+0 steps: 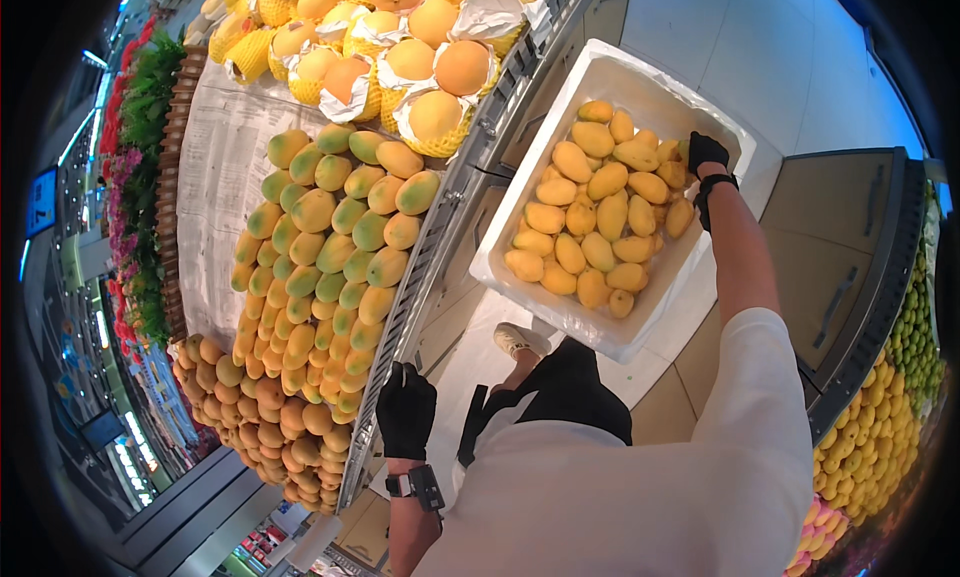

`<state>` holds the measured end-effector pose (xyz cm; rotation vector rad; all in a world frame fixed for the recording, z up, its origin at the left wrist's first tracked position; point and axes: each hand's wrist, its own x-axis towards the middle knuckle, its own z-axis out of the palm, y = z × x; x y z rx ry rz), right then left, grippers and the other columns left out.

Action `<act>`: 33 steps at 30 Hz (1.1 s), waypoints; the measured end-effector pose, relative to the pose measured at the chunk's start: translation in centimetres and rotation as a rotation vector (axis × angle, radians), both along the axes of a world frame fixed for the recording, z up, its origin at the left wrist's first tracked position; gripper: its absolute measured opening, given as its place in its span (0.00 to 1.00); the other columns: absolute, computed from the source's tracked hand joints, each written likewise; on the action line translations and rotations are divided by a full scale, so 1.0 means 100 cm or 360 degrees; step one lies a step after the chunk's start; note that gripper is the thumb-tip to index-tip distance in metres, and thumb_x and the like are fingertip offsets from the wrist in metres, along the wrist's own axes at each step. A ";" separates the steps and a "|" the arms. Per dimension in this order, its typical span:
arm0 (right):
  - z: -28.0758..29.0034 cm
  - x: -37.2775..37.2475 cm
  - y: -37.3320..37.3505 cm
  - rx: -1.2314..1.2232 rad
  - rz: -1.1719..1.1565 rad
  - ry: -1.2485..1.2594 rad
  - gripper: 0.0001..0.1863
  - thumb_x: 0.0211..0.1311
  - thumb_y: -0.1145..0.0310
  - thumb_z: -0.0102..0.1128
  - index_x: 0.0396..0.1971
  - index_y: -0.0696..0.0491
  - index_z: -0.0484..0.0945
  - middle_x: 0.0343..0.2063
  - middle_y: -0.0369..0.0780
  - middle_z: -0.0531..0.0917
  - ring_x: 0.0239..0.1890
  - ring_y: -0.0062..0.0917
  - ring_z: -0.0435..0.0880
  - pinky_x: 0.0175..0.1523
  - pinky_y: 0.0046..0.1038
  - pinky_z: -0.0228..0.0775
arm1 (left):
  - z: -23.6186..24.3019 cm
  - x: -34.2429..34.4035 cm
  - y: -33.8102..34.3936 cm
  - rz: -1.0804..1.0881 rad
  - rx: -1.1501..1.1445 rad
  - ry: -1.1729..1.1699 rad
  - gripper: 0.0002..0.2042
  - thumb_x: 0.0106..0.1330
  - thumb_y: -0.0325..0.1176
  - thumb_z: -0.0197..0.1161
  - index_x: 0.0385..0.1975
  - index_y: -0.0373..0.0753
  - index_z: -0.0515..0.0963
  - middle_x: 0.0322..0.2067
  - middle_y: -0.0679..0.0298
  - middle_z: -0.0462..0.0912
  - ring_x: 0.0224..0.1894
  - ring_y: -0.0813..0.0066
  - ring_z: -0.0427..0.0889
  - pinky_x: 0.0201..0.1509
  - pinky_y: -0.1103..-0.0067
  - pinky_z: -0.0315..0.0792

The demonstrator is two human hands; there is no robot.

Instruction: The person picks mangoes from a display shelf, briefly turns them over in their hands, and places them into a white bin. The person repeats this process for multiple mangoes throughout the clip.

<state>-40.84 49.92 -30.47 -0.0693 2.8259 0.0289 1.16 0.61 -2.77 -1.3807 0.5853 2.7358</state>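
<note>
Fruit-shop aisles surround you, with two display stands in sight: one along your left, its slatted metal rail (492, 122) facing you, and one at your right bearing yellow fruit (870, 447) and green fruit (915, 337). Before you stands one white foam box (650, 92), holding roughly thirty yellow mangoes (612, 215); they overlap, so you get no exact count. They spread from its left wall to its far right corner, while a strip beside the near right edge is bare.

Your right hand (708, 152), black-gloved, reaches into that far right corner, right against the mangoes. Its fingers are largely hidden, so you cannot tell whether they are clamped on one. One black strap (716, 182) circles that wrist.

Your left hand (407, 414), gloved likewise, hangs just beside the left stand's near edge, fingers curled close together; you cannot tell whether anything sits between them. One dark device (428, 487) rides on that wrist.

On the left stand, several dozen green-yellow mangoes (335, 252) lie in rows along the rail, with over a dozen netted fruits (435, 115) towards its far end. One pale shoe (520, 339) shows below the box's near left edge.
</note>
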 end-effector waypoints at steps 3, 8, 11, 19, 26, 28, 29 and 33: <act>0.000 -0.001 -0.006 0.0020 -0.0247 -0.0140 0.14 0.63 0.67 0.43 0.38 0.49 0.80 0.42 0.43 0.82 0.46 0.35 0.81 0.47 0.36 0.74 | -0.008 0.000 -0.001 -0.0024 0.0121 0.0168 0.11 0.69 0.37 0.48 0.44 0.41 0.72 0.33 0.67 0.74 0.33 0.76 0.72 0.39 0.80 0.67; 0.003 0.002 0.003 -0.0058 -0.0283 -0.0238 0.14 0.63 0.66 0.42 0.42 0.52 0.76 0.44 0.47 0.80 0.48 0.40 0.79 0.49 0.39 0.73 | -0.018 -0.003 0.001 0.0002 0.0131 0.0121 0.13 0.67 0.34 0.49 0.49 0.41 0.71 0.44 0.65 0.76 0.38 0.74 0.74 0.43 0.77 0.68; 0.012 0.000 0.013 -0.0026 -0.0243 -0.0234 0.13 0.61 0.67 0.44 0.42 0.53 0.75 0.44 0.48 0.80 0.48 0.41 0.79 0.50 0.38 0.73 | -0.012 -0.012 0.006 0.0194 0.0457 0.0226 0.14 0.67 0.35 0.50 0.50 0.41 0.71 0.44 0.65 0.76 0.38 0.75 0.75 0.43 0.78 0.68; 0.055 0.052 -0.003 -0.0520 -0.0221 0.0169 0.13 0.56 0.70 0.47 0.41 0.54 0.76 0.39 0.47 0.81 0.45 0.39 0.79 0.49 0.36 0.71 | -0.027 -0.003 -0.008 -0.0030 0.0145 0.0164 0.13 0.67 0.34 0.51 0.49 0.41 0.71 0.41 0.66 0.77 0.36 0.75 0.74 0.42 0.79 0.69; 0.053 0.154 -0.022 -0.0784 -0.0356 0.0389 0.10 0.53 0.65 0.56 0.35 0.52 0.77 0.32 0.47 0.81 0.37 0.43 0.80 0.42 0.38 0.73 | -0.001 -0.008 -0.004 -0.0060 -0.0024 0.0040 0.10 0.72 0.36 0.44 0.40 0.42 0.73 0.24 0.65 0.72 0.30 0.75 0.71 0.37 0.82 0.66; 0.057 0.175 -0.032 -0.0901 -0.0306 0.0485 0.10 0.54 0.66 0.55 0.34 0.53 0.77 0.32 0.47 0.82 0.37 0.43 0.80 0.42 0.37 0.73 | -0.002 0.002 -0.012 -0.0121 -0.0163 0.0085 0.11 0.72 0.36 0.43 0.41 0.41 0.73 0.25 0.65 0.72 0.31 0.75 0.71 0.37 0.82 0.66; 0.061 0.184 -0.040 -0.0974 -0.0335 0.0515 0.09 0.54 0.66 0.55 0.34 0.53 0.77 0.33 0.47 0.82 0.37 0.43 0.80 0.42 0.37 0.74 | -0.001 0.007 -0.017 -0.0113 -0.0112 0.0176 0.10 0.72 0.35 0.44 0.42 0.40 0.73 0.26 0.64 0.73 0.31 0.74 0.72 0.38 0.82 0.67; 0.075 0.212 -0.066 -0.1187 -0.0516 0.0517 0.11 0.54 0.66 0.54 0.36 0.54 0.78 0.34 0.47 0.82 0.39 0.41 0.81 0.44 0.34 0.73 | 0.000 0.027 -0.042 -0.0055 0.0351 0.0550 0.07 0.69 0.33 0.48 0.41 0.40 0.71 0.28 0.69 0.72 0.30 0.79 0.70 0.38 0.83 0.67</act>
